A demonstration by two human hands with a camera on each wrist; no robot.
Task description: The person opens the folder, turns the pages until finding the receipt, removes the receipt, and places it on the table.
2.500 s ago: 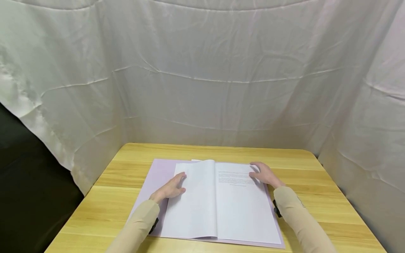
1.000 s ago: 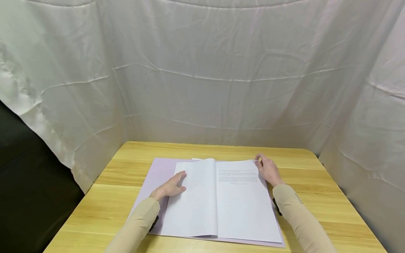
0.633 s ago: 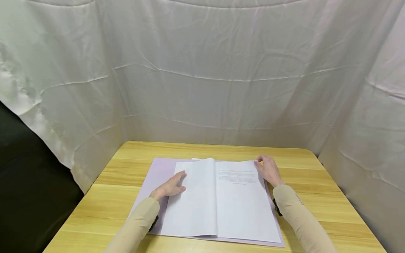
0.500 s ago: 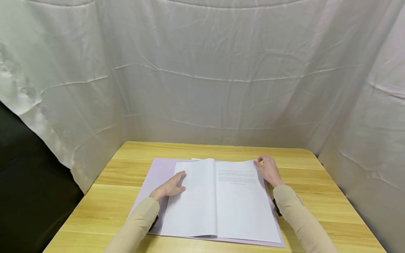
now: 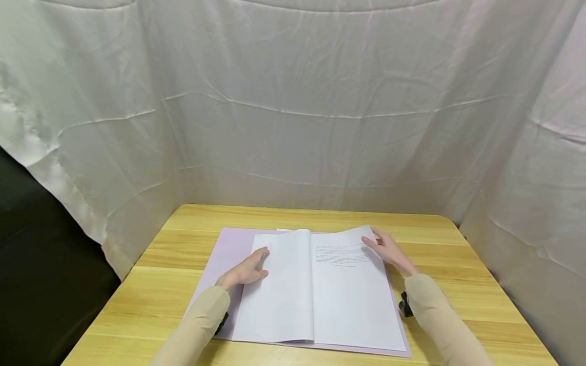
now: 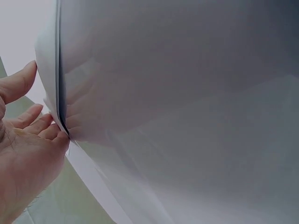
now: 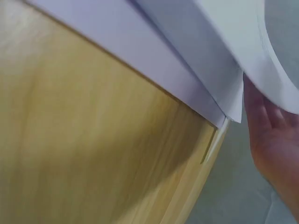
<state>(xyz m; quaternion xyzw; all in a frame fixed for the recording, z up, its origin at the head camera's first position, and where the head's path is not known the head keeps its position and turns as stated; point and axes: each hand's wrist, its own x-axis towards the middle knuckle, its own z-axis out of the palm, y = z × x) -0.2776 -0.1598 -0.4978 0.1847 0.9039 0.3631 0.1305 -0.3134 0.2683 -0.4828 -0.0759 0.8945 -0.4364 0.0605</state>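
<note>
A booklet with a lilac cover (image 5: 235,244) lies spread on the table in the head view. My left hand (image 5: 245,269) rests on the turned left-hand pages (image 5: 284,295), thumb apart from the fingers. In the left wrist view the fingertips of that hand (image 6: 32,144) touch the edges of the pages. At the top right corner, my right hand (image 5: 389,252) holds the printed right-hand page (image 5: 352,300), its thumb on top and the other fingers largely hidden beneath. That corner is raised and curves upward. In the right wrist view the lifted page (image 7: 233,28) partly covers the right hand (image 7: 275,144).
Underneath is a wooden table (image 5: 174,254) with rounded far corners. Pale cloth curtains (image 5: 311,142) hang behind it and on both sides. A dark area (image 5: 46,264) shows at the left. Another white edge (image 5: 284,231) sticks out behind the pages.
The right hand has shifted from pinching the page's top corner to holding its right edge with fingers underneath. The corner has risen higher. The left hand stays in place.
</note>
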